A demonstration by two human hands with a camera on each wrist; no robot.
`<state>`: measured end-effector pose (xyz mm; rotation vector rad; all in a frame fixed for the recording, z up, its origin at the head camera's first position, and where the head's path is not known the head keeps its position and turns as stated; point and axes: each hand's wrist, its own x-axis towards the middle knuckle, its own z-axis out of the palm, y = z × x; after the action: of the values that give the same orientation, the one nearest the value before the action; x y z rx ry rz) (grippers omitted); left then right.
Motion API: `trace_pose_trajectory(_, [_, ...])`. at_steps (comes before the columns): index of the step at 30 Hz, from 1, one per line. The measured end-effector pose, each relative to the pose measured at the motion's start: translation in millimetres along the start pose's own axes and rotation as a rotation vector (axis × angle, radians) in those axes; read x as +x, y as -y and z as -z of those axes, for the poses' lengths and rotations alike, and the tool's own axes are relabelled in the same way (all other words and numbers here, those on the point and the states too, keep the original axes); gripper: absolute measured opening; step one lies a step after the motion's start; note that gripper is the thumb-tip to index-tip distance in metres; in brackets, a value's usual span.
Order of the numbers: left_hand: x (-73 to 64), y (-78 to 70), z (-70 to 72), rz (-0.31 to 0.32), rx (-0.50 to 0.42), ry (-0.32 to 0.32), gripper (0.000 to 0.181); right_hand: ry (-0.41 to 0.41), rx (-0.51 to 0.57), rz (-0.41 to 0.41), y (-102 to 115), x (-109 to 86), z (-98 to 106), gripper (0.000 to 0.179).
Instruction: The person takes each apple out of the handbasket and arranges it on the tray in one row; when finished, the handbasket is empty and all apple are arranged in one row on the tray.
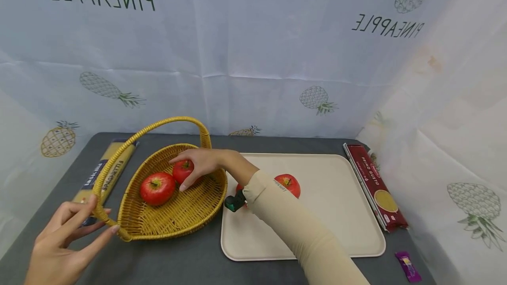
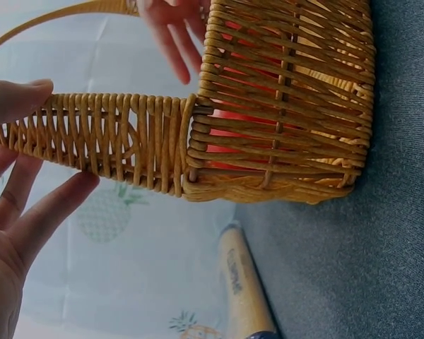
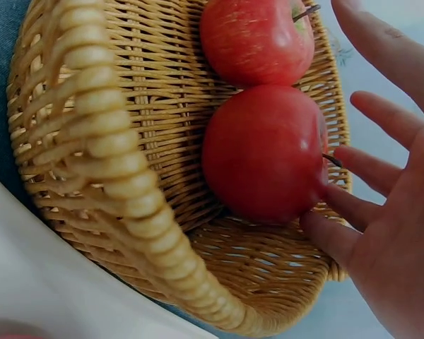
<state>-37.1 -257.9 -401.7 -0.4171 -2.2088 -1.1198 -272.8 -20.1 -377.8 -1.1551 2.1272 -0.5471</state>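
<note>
A yellow wicker basket with a tall arched handle stands on the left of the table. My left hand pinches the handle near its base, thumb on one side and fingers on the other, as the left wrist view also shows. Inside the basket sit two red apples, one on the left and another behind it to the right, touching in the right wrist view. My right hand reaches in over the rim beside the second apple, its fingers spread and fairly straight, fingertips right at its surface.
Right of the basket lies a beige tray bearing a red apple and another mostly hidden behind my right sleeve. A yellow spaghetti pack lies left, a dark red pasta pack right, and a purple-wrapped snack near the front.
</note>
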Motion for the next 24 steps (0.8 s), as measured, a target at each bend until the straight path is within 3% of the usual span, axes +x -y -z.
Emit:
trace_pose_trajectory(12, [-1.4, 2.1, 0.9, 0.01, -0.005, 0.017, 0.087, 0.052, -0.012, -0.049, 0.7, 1.0, -2.6, 0.083])
trace_pose_trajectory(24, [-1.6, 0.6, 1.4, 0.02, -0.011, 0.017, 0.087, 0.093, -0.049, -0.029, 2.4, -1.7, -4.6, 0.069])
